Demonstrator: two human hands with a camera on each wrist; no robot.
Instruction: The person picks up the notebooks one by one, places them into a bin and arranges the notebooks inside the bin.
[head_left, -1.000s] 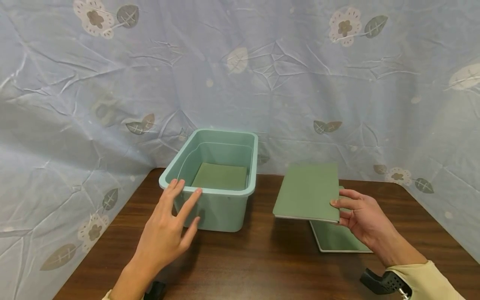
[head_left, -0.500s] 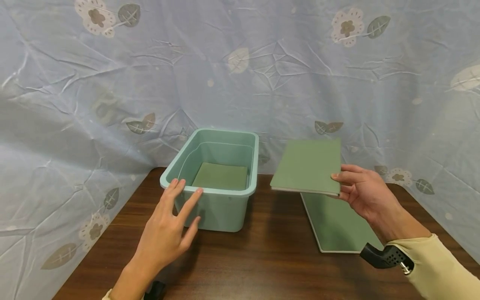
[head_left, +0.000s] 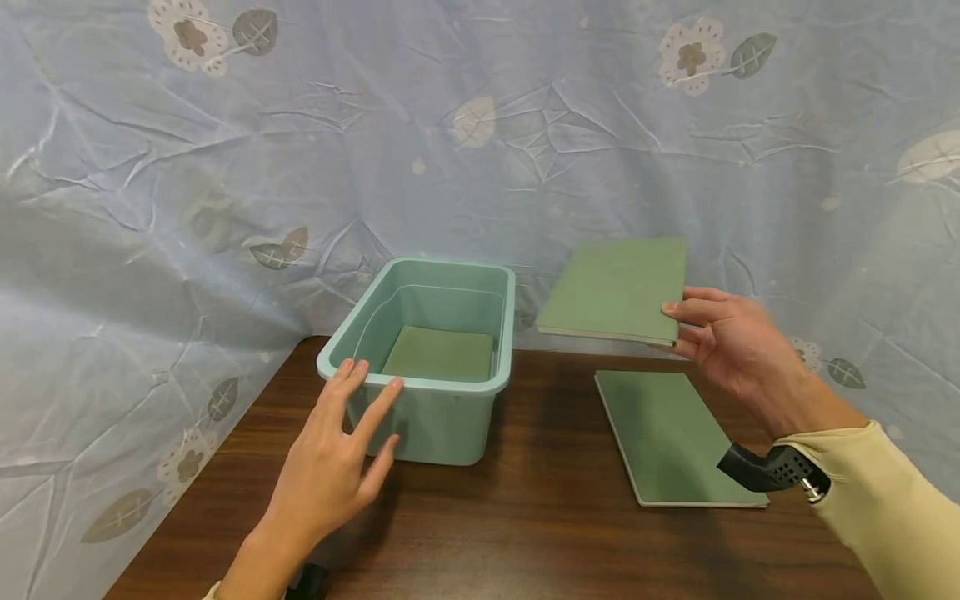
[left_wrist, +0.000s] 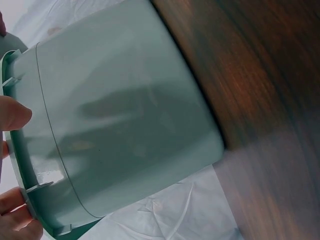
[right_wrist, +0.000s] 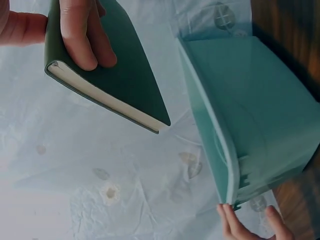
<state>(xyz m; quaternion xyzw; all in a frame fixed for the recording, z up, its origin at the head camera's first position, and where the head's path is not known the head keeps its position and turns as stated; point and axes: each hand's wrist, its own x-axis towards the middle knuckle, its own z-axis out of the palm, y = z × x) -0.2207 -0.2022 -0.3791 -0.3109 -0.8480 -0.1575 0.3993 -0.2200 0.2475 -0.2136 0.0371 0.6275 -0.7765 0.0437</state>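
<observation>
My right hand (head_left: 742, 346) pinches a green hardcover notebook (head_left: 618, 287) by its right edge, thumb on top and fingers beneath. The notebook hangs well above the table; its cream pages (right_wrist: 110, 100) show in the right wrist view. A second green notebook (head_left: 671, 437) lies flat on the table below it. To the left stands a pale teal plastic bin (head_left: 431, 425) with another green notebook (head_left: 441, 353) flat on its floor. My left hand (head_left: 326, 454) is spread at the bin's near rim, fingertips touching it, thumb (left_wrist: 15, 114) just outside the near wall.
The dark wooden table (head_left: 525, 533) ends at a pale blue flowered cloth (head_left: 570, 125) hanging behind and at the sides. Black wrist mounts (head_left: 772, 468) sit on both of my wrists, the left one mostly out of view.
My right hand has raised its notebook higher off the table, uncovering the whole notebook beneath. The left hand and the bin have stayed in place.
</observation>
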